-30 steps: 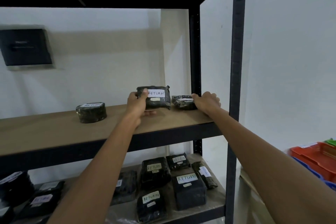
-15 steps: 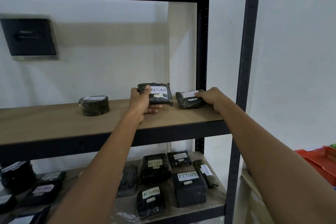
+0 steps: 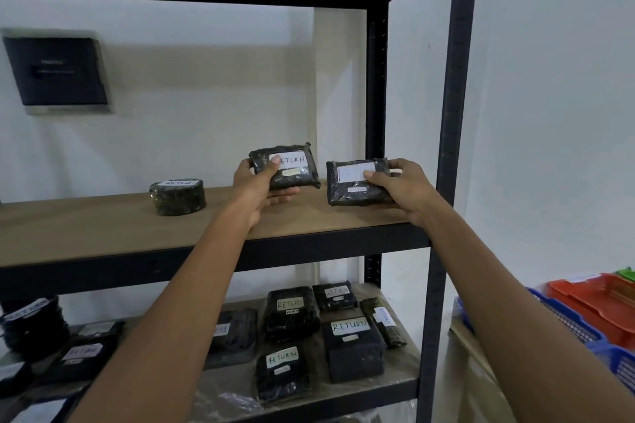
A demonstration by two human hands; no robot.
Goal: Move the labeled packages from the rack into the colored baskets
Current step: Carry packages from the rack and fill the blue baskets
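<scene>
- White wall behind a dark metal rack (image 3: 457,113).
- Round package (image 3: 178,196) rests on the upper shelf (image 3: 86,230), left.
- Left hand (image 3: 256,187) grips a RETURN package (image 3: 292,170), raised above the shelf.
- Right hand (image 3: 403,187) grips a second package (image 3: 357,191).
- Colored baskets (image 3: 591,306) sit low at right.

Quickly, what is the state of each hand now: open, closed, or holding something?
Left hand: grips the RETURN package.
Right hand: grips the second package, label unreadable.

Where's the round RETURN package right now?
In the head view, the round package sits on the upper shelf, left of the left hand, which grips a flat RETURN package.
</scene>
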